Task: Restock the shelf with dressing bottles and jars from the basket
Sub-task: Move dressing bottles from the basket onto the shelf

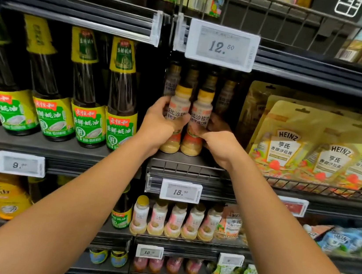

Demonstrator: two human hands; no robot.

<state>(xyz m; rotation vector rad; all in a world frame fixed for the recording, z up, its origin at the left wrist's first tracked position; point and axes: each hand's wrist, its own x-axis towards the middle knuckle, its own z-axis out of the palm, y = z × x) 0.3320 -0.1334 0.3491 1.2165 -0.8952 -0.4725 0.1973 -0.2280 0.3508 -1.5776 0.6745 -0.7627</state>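
Fingers (pixel 162 105) round 沙拉汁 btls (pixel 202 108), Heinz pouches (pixel 285 148) rt

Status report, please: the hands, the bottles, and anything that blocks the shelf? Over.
Left hand grips left dressing bottle, right hand grips right dressing bottle. Both upright at shelf front. Darker bottles close behind; Heinz pouches to the right.
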